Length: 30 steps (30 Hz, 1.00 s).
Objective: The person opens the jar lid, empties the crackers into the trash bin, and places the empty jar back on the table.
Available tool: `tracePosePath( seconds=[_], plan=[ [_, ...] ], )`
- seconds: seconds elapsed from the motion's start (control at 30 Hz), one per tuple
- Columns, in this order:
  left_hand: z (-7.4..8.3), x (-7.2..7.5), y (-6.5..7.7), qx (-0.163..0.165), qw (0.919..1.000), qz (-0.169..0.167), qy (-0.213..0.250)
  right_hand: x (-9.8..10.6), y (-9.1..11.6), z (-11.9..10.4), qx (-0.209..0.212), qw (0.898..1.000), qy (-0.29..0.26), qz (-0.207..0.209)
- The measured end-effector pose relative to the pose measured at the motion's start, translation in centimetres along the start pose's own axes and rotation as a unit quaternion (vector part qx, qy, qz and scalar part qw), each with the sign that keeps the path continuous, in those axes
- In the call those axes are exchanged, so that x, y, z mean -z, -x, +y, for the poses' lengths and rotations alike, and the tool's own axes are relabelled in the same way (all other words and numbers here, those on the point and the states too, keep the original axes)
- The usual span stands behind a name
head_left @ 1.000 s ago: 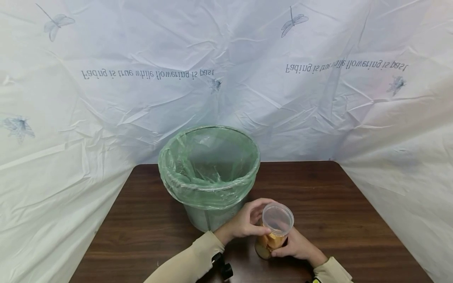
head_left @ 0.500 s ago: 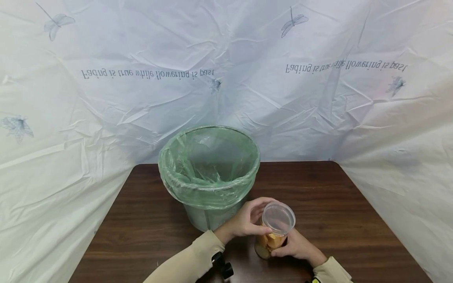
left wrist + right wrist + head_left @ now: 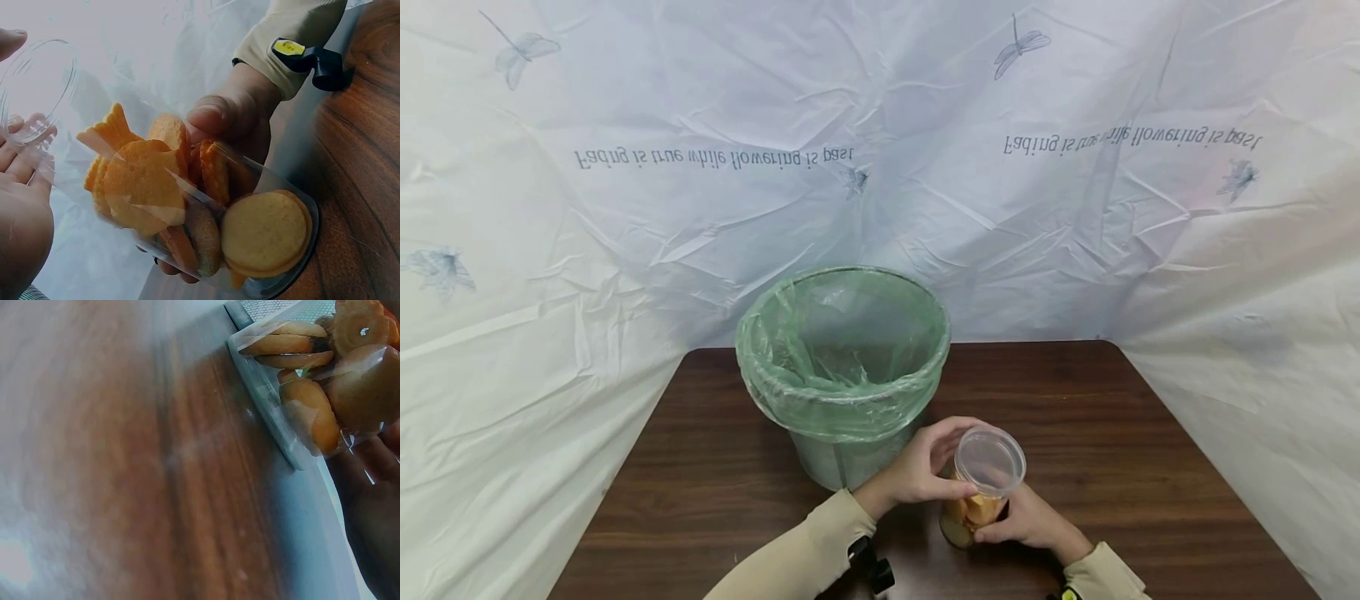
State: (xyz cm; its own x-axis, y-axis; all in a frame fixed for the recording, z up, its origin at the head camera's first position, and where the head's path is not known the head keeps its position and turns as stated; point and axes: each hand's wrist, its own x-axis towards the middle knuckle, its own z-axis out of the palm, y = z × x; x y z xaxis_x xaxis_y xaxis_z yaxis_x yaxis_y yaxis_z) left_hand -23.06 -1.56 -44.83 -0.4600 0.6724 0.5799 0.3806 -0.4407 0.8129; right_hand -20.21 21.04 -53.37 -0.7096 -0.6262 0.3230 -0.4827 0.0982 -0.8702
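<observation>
A clear plastic jar [image 3: 957,530] stands tilted above the near part of the table, with several orange-brown crackers [image 3: 144,187] inside. Its round transparent lid [image 3: 991,460] is at the top. My left hand [image 3: 917,473] curls round the lid's left side, thumb in front and fingers behind. From the right, my right hand [image 3: 1033,518] grips the lower body of the jar, its thumb lying across the front. In the left wrist view the fingers of the left hand show beside the lid. Part of the right hand is hidden behind the jar.
Just behind and left of the hands stands a mesh waste bin [image 3: 831,462] lined with a green plastic bag [image 3: 850,412]. The dark wooden table [image 3: 1112,442] extends to both sides. A white printed sheet [image 3: 880,208] hangs round the back and sides.
Over the last second the lid has shifted very slightly to the right. Both hands keep their hold on the jar in nearly the same place.
</observation>
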Motion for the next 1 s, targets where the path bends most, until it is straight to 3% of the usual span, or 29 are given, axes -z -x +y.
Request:
tracePosePath(
  seconds=[0.3,0.73,1.0],
  plan=[
    [0.7,0.5,0.1,-0.014,0.9997,0.011,-0.019,0.0,-0.2,-0.5,-0.017,1.0,-0.01,-0.003],
    [1.3,0.3,1.1,-0.016,0.9996,0.021,-0.012,0.2,-0.2,-0.1,0.021,1.0,0.005,-0.012],
    [1.4,0.5,1.5,-0.038,0.9988,0.023,-0.02,0.2,-0.1,-0.2,0.005,1.0,0.022,0.001]
  ],
)
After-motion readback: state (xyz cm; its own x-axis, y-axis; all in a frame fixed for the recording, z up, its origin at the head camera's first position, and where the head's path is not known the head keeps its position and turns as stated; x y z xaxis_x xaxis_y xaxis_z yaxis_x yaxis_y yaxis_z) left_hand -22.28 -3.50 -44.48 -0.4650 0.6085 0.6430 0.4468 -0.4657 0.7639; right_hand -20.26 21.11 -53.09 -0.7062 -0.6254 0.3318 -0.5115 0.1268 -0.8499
